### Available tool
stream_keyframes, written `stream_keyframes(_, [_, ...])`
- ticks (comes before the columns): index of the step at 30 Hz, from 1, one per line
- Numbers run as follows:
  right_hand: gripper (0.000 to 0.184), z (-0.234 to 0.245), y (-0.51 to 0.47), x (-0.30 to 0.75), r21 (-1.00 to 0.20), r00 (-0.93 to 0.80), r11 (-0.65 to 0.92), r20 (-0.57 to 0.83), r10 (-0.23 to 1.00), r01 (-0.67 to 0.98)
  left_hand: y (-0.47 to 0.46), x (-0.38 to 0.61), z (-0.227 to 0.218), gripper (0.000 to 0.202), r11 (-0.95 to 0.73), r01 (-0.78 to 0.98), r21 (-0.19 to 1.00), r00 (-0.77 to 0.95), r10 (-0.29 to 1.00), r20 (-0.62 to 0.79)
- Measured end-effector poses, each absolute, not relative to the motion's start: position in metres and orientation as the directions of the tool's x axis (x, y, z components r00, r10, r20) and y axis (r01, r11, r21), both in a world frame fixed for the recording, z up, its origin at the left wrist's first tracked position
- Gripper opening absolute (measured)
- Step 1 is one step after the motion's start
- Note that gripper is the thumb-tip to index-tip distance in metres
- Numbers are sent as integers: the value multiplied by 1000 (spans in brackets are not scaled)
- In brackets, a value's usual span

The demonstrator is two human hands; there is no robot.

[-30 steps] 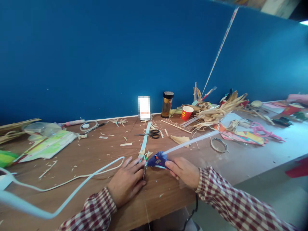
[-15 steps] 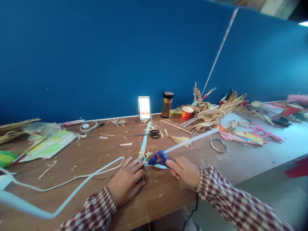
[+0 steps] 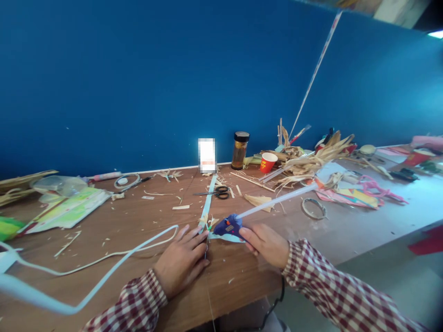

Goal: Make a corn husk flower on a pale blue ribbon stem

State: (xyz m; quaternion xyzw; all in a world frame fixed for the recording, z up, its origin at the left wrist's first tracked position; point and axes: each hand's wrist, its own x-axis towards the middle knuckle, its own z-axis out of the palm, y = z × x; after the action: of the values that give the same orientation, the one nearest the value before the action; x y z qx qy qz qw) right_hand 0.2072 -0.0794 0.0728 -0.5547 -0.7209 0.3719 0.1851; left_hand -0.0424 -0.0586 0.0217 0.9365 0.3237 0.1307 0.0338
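Note:
My right hand (image 3: 265,244) grips a dark blue hot glue gun (image 3: 229,228), its nozzle pointing left. A long translucent glue stick (image 3: 277,201) runs out of the gun's back. My left hand (image 3: 183,260) lies flat on the table with fingers stretched, the fingertips pressing beside the nozzle on a small piece with pale husk bits and a green spot. A light blue ribbon (image 3: 208,203) stretches from there toward the wall, and another part of it shows under the gun. What lies beneath my left fingers is hidden.
Black scissors (image 3: 221,192) lie across the ribbon. Behind stand a dark-lidded jar (image 3: 240,150) and a red paper cup (image 3: 269,163). Dried corn husks (image 3: 311,159) pile up at right, near a tape ring (image 3: 314,209). A pale loop of strip (image 3: 114,272) curves across the left front.
The glue gun has shifted very slightly right and up, its nozzle a little farther from my left fingertips. My left hand stays in place.

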Motion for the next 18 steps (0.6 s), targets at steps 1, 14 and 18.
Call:
stream_keyframes(1, [47, 72, -79, 206, -747, -317, 110, -140, 938, 655, -58, -42, 22, 14, -787, 600, 147, 754, 617, 225])
stream_keyframes(14, [47, 70, -76, 207, -708, -322, 144, -123, 939, 691, -57, -43, 21, 15, -802, 582, 135, 773, 598, 214])
stream_keyframes(18, [47, 67, -77, 205, -723, -320, 128, -134, 938, 678, -57, -43, 21, 15, -796, 590, 136, 770, 605, 204])
